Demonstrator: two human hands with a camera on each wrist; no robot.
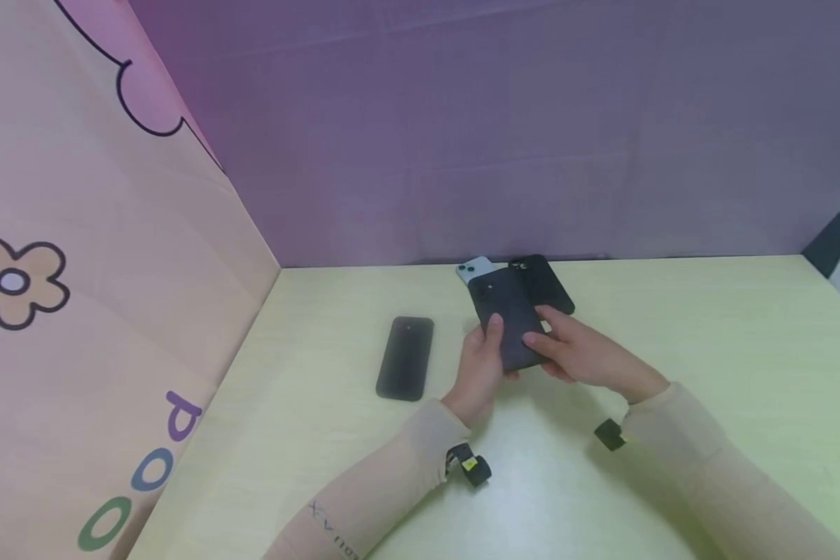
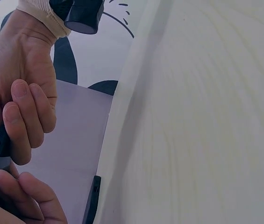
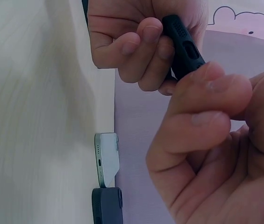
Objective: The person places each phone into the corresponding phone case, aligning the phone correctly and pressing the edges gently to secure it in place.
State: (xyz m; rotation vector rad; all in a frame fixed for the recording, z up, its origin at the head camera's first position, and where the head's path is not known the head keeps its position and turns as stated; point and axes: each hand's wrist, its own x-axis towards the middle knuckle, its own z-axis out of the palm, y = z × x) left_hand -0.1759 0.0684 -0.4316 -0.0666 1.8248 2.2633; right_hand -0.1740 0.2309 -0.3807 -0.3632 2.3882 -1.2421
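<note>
A phone in a dark case is held above the table, its camera side facing up; I cannot tell whether a phone fills the case. My left hand grips its left edge, thumb on top and fingers underneath. At the lower right corner, my right hand pinches it between thumb and fingers. The right wrist view shows the case's bottom end, with speaker holes and a port opening. Behind it on the table lie a white phone and a black phone, both partly hidden in the head view.
Another dark phone lies flat on the light wooden table, left of my hands. A purple cloth wall rises behind the table, and a printed panel stands along its left side.
</note>
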